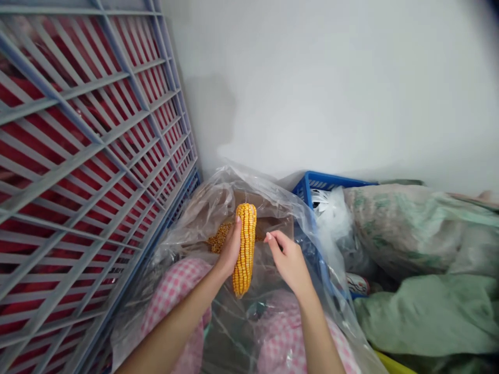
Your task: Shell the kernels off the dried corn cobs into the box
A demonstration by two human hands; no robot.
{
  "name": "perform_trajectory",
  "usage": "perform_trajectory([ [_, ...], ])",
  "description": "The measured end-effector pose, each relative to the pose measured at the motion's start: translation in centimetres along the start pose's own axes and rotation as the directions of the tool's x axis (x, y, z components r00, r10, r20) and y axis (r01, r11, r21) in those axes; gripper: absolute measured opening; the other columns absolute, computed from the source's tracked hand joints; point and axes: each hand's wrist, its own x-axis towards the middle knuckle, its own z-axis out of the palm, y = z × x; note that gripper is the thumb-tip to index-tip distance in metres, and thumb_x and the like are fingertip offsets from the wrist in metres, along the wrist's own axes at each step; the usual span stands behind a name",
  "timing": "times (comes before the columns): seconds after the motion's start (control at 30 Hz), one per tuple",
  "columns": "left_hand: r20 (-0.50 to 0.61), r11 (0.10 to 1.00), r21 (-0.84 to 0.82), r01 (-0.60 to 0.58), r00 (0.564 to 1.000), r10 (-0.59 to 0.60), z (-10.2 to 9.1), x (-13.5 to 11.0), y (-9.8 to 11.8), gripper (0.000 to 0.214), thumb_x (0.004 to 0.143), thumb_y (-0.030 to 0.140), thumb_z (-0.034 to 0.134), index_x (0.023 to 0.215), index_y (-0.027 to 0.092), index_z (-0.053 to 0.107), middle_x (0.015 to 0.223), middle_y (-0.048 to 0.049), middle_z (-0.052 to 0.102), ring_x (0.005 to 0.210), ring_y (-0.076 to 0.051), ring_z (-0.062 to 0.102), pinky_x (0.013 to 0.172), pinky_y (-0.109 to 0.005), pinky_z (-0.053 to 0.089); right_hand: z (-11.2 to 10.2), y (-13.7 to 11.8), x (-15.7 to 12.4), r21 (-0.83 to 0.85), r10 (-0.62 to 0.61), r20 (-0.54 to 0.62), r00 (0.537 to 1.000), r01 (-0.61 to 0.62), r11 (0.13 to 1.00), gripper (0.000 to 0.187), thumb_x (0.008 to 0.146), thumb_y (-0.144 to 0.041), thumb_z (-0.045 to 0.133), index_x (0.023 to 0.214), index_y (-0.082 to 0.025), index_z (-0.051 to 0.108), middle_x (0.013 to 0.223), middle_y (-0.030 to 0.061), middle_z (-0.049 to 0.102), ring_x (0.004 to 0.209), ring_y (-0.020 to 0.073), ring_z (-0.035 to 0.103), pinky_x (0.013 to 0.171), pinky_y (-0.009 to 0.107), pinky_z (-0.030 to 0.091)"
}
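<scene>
left grip (231, 249) — clasping corn cob (245, 254) from left, right grip (287, 257) — curled, apart, closure unclear

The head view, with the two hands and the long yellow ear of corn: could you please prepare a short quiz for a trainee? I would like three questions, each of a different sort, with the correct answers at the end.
1. True or false: a gap shows between the bare right hand and the long yellow ear of corn.

2. Which hand holds the ear?
A) right
B) left
C) both

3. Fill in the missing word: in the picture, a heap of small golden corn ___ shows just to the left of the bare left hand.

Key:
1. True
2. B
3. kernels
</scene>
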Motion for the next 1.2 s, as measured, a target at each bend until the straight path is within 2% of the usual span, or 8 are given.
perform_trajectory([
  [0.1, -0.016, 0.979, 0.163, -0.12, 0.992, 0.124, 1.1, 0.4, 0.6, 0.042, 0.073, 0.057, 0.051, 0.091, 0.02, 0.059, 0.087, -0.0036, 0.062, 0.081, -0.017, 0.056, 0.07, -0.025, 0.04, -0.3, 0.4, 0.2, 0.028, 0.014, -0.048, 0.999, -0.013, 1.0, 0.033, 0.085, -0.044, 0.036, 0.08, -0.021, 0.059, 0.067, 0.0, 0.061, 0.062, 0.0148, 0.054, 0.06, 0.024, 0.035],
  [0.2, 0.06, 0.954, 0.253, -0.159, 0.987, 0.149, 1.9, 1.1, 1.8, 0.043, 0.073, 0.058, 0.051, 0.091, 0.019, 0.059, 0.084, -0.0029, 0.062, 0.079, -0.017, 0.055, 0.069, -0.025, 0.039, -0.8, 0.6, 0.6, 0.059, 0.039, -0.101, 0.994, -0.033, 0.998, 0.033, 0.085, -0.044, 0.037, 0.076, -0.02, 0.058, 0.068, -0.0005, 0.061, 0.059, 0.0132, 0.052, 0.057, 0.022, 0.034],
  [0.37, 0.099, 0.905, 0.392, -0.165, 0.986, 0.137, 2.6, 2.0, 3.4, 0.047, 0.071, 0.06, 0.051, 0.086, 0.016, 0.059, 0.078, -0.0033, 0.06, 0.074, -0.017, 0.053, 0.067, -0.026, 0.037, -1.2, 0.5, 1.0, 0.091, 0.059, -0.162, 0.985, -0.044, 0.995, 0.033, 0.085, -0.044, 0.039, 0.076, -0.02, 0.059, 0.062, -0.0029, 0.058, 0.052, 0.0108, 0.047, 0.052, 0.021, 0.03],
  [0.63, 0.162, 0.815, 0.514, -0.267, 0.964, 0.213, 2.9, 3.7, 2.3, 0.045, 0.074, 0.061, 0.046, 0.084, 0.018, 0.056, 0.079, -0.0035, 0.059, 0.076, -0.019, 0.054, 0.066, -0.027, 0.037, -0.9, 0.6, 1.2, -0.019, 0.079, -0.241, 0.967, -0.086, 0.996, 0.028, 0.084, -0.039, 0.04, 0.081, -0.022, 0.062, 0.069, -0.0002, 0.063, 0.062, 0.0142, 0.053, 0.059, 0.023, 0.033],
  [0.73, 0.164, 0.813, 0.508, -0.285, 0.959, 0.233, 2.6, 4.3, 1.3, 0.041, 0.075, 0.059, 0.046, 0.079, 0.019, 0.053, 0.075, -0.0019, 0.057, 0.073, -0.017, 0.053, 0.065, -0.026, 0.036, -0.3, 0.8, 1.5, 0.006, 0.128, -0.225, 0.966, -0.13, 0.992, 0.028, 0.084, -0.039, 0.041, 0.077, -0.021, 0.061, 0.066, -0.0004, 0.06, 0.06, 0.0137, 0.052, 0.058, 0.023, 0.033],
  [0.83, 0.143, 0.837, 0.476, -0.272, 0.962, 0.231, 2.5, 4.5, 0.8, 0.04, 0.076, 0.058, 0.045, 0.083, 0.019, 0.053, 0.077, -0.0019, 0.058, 0.074, -0.017, 0.054, 0.066, -0.026, 0.037, 0.8, 1.0, 2.1, 0.118, 0.199, -0.217, 0.956, -0.177, 0.977, 0.03, 0.084, -0.041, 0.04, 0.075, -0.019, 0.058, 0.062, -0.0008, 0.056, 0.056, 0.0127, 0.048, 0.055, 0.022, 0.032],
  [1.03, 0.09, 0.821, 0.525, -0.223, 0.974, 0.206, 2.1, 4.7, 1.8, 0.041, 0.079, 0.057, 0.04, 0.087, 0.018, 0.051, 0.078, -0.0021, 0.057, 0.073, -0.017, 0.055, 0.067, -0.028, 0.039, 3.4, 0.4, 3.2, 0.287, 0.269, -0.234, 0.935, -0.198, 0.937, 0.031, 0.085, -0.042, 0.036, 0.074, -0.018, 0.053, 0.061, -0.0026, 0.05, 0.051, 0.0099, 0.041, 0.05, 0.021, 0.03],
  [1.2, 0.062, 0.835, 0.512, -0.202, 0.978, 0.199, 1.5, 5.5, 2.2, 0.043, 0.081, 0.056, 0.037, 0.094, 0.018, 0.052, 0.088, -0.004, 0.059, 0.085, -0.019, 0.056, 0.075, -0.03, 0.039, 5.0, -0.1, 3.8, 0.282, 0.291, -0.254, 0.922, -0.217, 0.935, 0.031, 0.086, -0.044, 0.035, 0.075, -0.019, 0.049, 0.062, -0.002, 0.051, 0.055, 0.0114, 0.044, 0.052, 0.022, 0.031],
])
